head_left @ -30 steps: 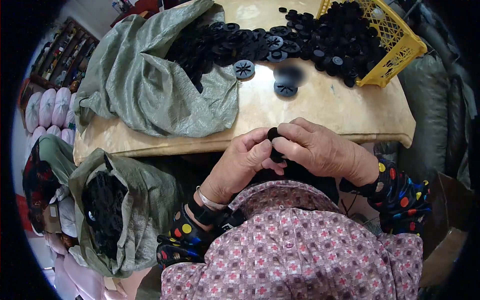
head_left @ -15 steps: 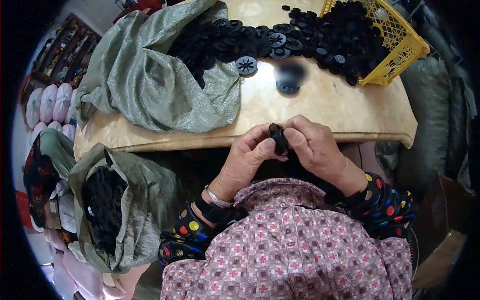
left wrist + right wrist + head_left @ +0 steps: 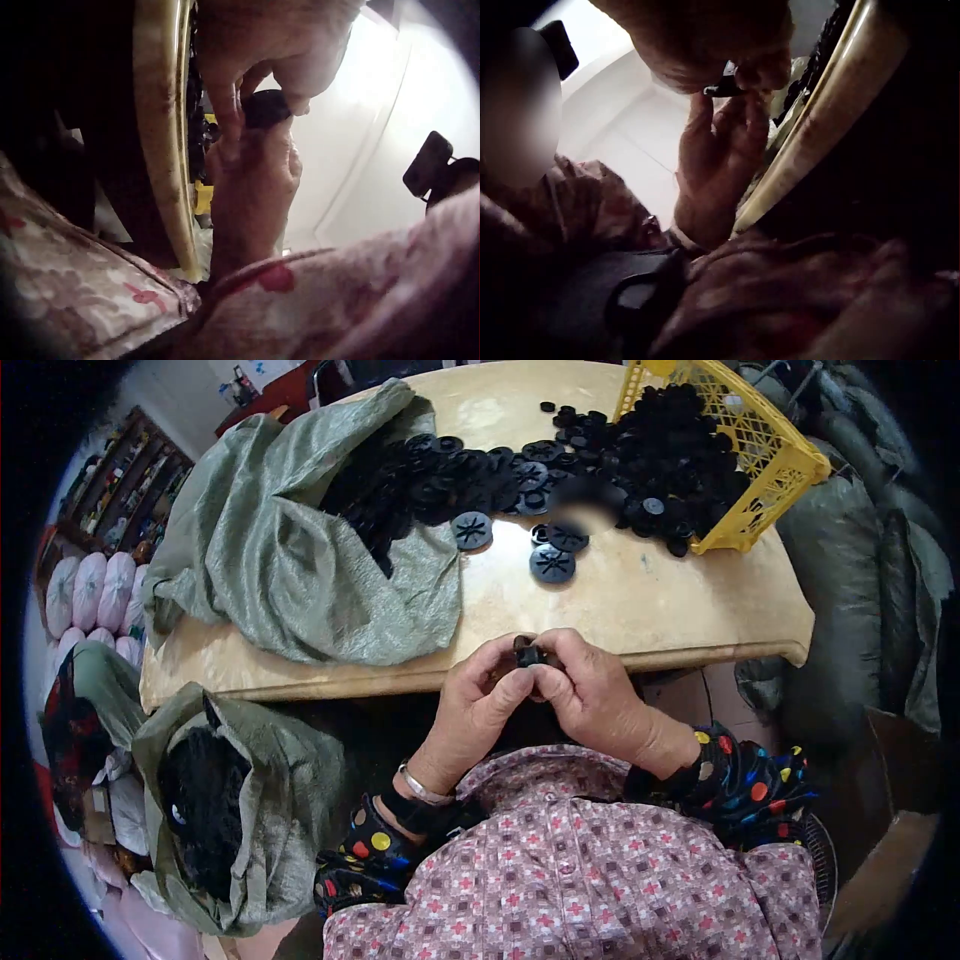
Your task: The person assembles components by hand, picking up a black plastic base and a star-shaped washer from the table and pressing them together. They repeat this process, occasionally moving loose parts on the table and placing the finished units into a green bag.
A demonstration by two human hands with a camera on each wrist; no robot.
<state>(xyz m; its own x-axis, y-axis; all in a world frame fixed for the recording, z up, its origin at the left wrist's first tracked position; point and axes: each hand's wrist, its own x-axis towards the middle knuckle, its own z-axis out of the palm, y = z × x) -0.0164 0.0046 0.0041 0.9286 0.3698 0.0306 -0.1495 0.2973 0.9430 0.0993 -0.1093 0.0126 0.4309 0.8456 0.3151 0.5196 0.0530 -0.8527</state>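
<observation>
Your left hand (image 3: 474, 708) and right hand (image 3: 598, 695) meet at the near edge of the surface (image 3: 650, 605), both pinching one small black plastic part (image 3: 530, 655) between thumbs and fingers; beyond them lie slotted discs (image 3: 552, 565), one partly overlapping another; a heap of black caps (image 3: 675, 465) spills by the yellow plastic crate (image 3: 785, 485); to your left, a green woven sack (image 3: 310, 575) drapes across the surface, beside more black discs (image 3: 440, 480).

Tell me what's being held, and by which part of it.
A small black piece, held at its sides between the left hand and the right hand; the exact contact points are partly hidden.
</observation>
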